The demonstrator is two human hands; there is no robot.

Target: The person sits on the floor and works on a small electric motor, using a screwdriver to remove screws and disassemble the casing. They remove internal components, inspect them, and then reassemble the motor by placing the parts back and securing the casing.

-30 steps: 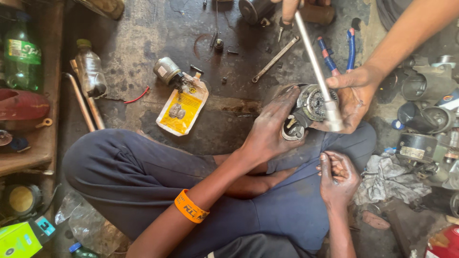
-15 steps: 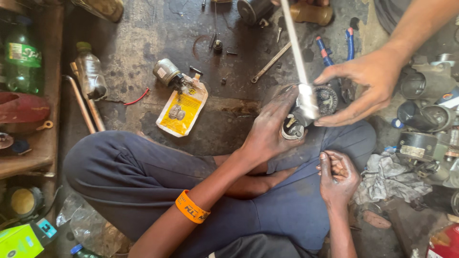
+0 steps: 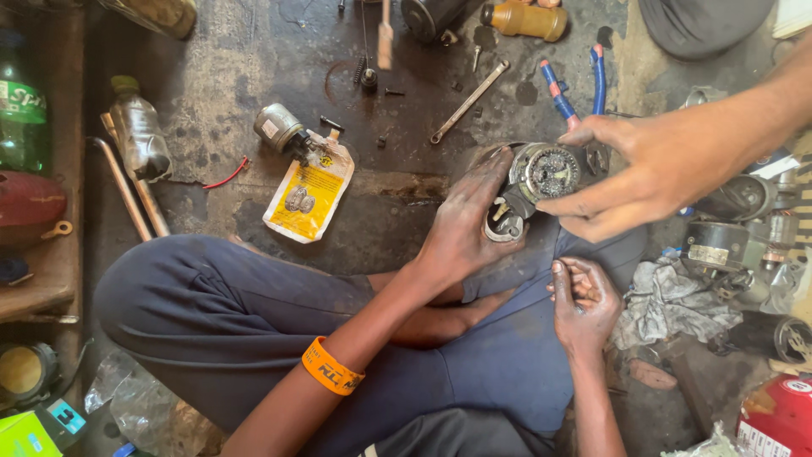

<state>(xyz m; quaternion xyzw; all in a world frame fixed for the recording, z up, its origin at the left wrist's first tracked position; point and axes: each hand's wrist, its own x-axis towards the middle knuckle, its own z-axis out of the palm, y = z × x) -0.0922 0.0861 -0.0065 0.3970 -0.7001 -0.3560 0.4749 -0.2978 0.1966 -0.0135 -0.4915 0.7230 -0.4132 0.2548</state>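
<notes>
Starter motor housing stood on the floor just beyond the knee, end open, internals exposed, reassembly apparently unfinished. Left hand gripped its side; right hand was curled loosely nearby; a co-worker's hand touched its rim.

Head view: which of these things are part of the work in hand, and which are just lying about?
In hand:
- round metal motor part, held by the left hand
- right hand, curled, contents hidden
- another person's hand touching the part

Lying about:
- spanner
- blue-handled pliers
- yellow packet
- plastic bottle
- grey rag
</notes>
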